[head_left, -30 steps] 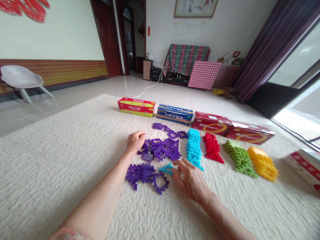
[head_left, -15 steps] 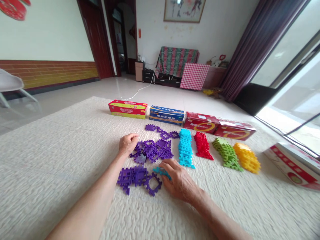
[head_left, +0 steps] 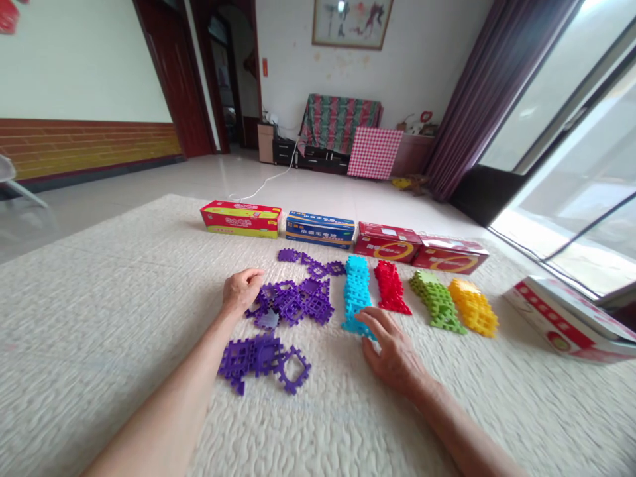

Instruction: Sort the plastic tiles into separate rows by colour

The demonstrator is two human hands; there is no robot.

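My right hand (head_left: 395, 348) is at the near end of a row of overlapping light-blue interlocking tiles (head_left: 356, 285). Its fingers are closed on a light-blue tile (head_left: 366, 328), which touches or overlaps that end; the hand partly covers it. My left hand (head_left: 242, 289) rests on the mat with curled fingers, nothing visible in them. Right beside it spreads a loose pile of purple interlocking tiles (head_left: 293, 301) with a greyish piece (head_left: 269, 319) on its near edge. Nearer to me is a second purple group (head_left: 253, 354), ending in an open-centred tile (head_left: 293, 370).
Rows of red tiles (head_left: 392, 288), green tiles (head_left: 437, 301) and yellow tiles (head_left: 473, 307) lie to the right. Behind stand a red-yellow box (head_left: 241, 220), a blue box (head_left: 320, 230) and two dark-red boxes (head_left: 387, 243). A white-red box (head_left: 566, 318) sits far right on the cream mat (head_left: 124, 265).
My right hand has carried the light-blue tile from beside the near purple group rightward and away to the light-blue row. My left hand keeps its place by the purple pile. The view shifted slightly right.
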